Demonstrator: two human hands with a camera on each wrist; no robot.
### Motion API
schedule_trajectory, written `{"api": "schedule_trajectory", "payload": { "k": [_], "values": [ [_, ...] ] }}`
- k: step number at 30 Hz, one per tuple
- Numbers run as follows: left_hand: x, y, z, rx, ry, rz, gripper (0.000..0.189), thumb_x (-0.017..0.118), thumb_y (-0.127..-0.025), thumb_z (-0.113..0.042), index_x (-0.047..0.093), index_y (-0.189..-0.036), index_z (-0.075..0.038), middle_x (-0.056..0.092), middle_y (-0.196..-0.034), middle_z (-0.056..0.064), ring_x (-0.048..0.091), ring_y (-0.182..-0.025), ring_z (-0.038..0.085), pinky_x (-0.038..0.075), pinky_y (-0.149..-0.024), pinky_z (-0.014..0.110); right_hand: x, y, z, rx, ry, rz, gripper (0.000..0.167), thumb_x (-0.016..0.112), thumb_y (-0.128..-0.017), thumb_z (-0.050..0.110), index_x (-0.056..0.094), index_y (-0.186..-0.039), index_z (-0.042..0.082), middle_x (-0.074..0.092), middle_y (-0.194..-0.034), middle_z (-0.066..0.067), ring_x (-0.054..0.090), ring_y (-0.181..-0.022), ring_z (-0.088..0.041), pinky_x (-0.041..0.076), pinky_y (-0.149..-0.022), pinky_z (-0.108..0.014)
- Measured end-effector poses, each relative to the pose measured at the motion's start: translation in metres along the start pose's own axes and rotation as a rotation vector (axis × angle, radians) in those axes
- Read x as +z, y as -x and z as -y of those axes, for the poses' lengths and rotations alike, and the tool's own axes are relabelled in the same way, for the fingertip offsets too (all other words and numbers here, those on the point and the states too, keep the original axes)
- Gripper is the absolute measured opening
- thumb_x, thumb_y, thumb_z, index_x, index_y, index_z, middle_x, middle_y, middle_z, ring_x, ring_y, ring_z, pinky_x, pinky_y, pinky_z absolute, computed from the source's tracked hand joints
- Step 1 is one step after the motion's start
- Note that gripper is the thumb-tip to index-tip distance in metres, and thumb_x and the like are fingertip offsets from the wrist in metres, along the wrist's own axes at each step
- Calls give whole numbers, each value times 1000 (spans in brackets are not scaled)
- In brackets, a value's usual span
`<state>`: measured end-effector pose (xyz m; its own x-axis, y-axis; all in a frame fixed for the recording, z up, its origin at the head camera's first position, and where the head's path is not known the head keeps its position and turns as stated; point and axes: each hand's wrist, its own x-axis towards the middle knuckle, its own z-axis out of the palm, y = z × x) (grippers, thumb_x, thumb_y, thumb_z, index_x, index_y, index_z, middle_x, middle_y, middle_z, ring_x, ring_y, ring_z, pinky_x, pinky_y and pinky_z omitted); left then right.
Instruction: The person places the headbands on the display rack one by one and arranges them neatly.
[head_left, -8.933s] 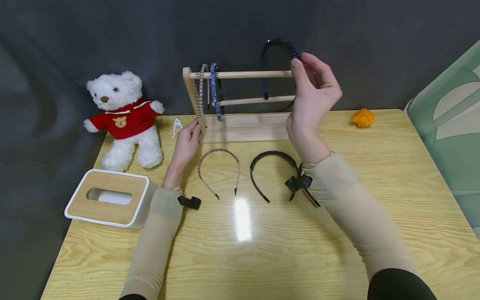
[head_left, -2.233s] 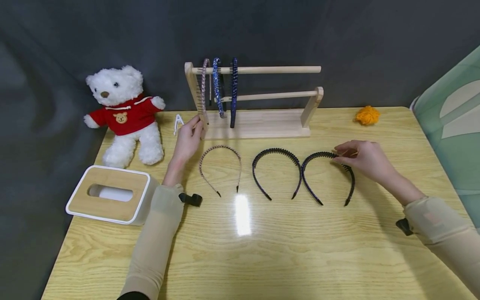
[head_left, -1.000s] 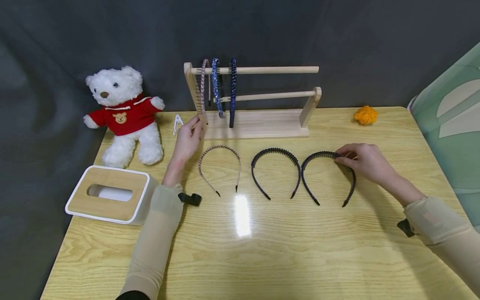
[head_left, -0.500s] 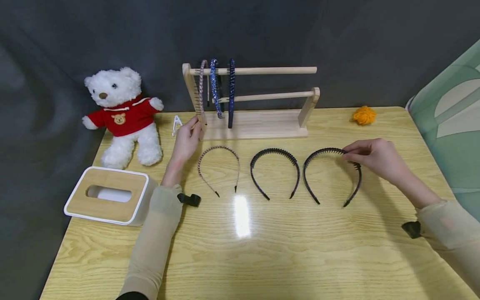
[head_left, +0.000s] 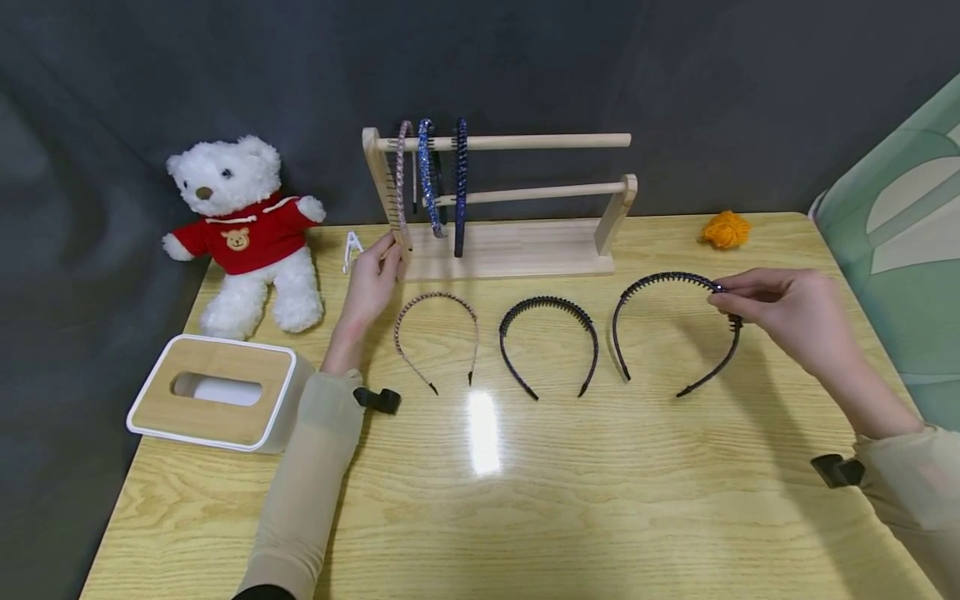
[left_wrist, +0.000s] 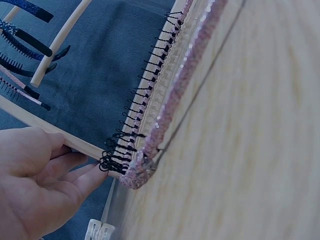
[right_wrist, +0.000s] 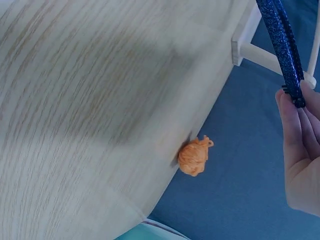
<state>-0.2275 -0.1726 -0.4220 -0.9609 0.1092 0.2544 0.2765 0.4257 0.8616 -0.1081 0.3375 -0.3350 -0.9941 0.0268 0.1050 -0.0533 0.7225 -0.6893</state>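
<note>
My right hand point(head_left: 806, 321) pinches a dark blue toothed headband point(head_left: 628, 293) near its top right. Its arch is raised above the table, over its own shadow; the right wrist view shows the glittery band point(right_wrist: 282, 50) between thumb and fingers. With my left hand point(head_left: 371, 279) I hold the lower left end of the wooden headband rack point(head_left: 525, 250), fingers curled at its side piece. On the rack's rods hang a pink headband point(head_left: 401, 179), a bright blue glitter one point(head_left: 427, 179) and a dark blue one point(head_left: 461, 187). A thin pink headband point(head_left: 437, 295) and a dark toothed headband point(head_left: 547, 302) lie before it.
At the left a white teddy bear point(head_left: 243, 246) in a red top sits behind a tissue box point(head_left: 281, 417). A small white A-shaped piece point(head_left: 351, 250) stands beside my left hand. An orange yarn-like ball point(head_left: 726, 230) lies by the table's back edge.
Earlier, a dark blue headband was put on the rack. Since then my right hand has grasped the rightmost headband and raised it, moving right. My left hand stays at the rack.
</note>
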Motion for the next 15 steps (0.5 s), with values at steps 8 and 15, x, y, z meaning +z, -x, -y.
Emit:
{"api": "schedule_trajectory", "payload": {
  "k": [8,15],
  "values": [
    [-1,0,2,1,-8,-13,30,45,-117,-10,66,-126,8,65,-98,27,43,-61,7,35,-57,21,-10,6,14,33,-44,-142,22,90,-90,12,83,-106,-2,70,-80,34,66,-70,13,46,-60,-8],
    [-1,1,2,-4,6,-5,30,43,-117,-11,66,-124,7,61,-93,26,44,-64,14,34,-56,23,-14,10,20,58,-94,-262,20,90,-91,17,85,-107,5,72,-85,32,65,-75,10,46,-64,-6]
  ]
}}
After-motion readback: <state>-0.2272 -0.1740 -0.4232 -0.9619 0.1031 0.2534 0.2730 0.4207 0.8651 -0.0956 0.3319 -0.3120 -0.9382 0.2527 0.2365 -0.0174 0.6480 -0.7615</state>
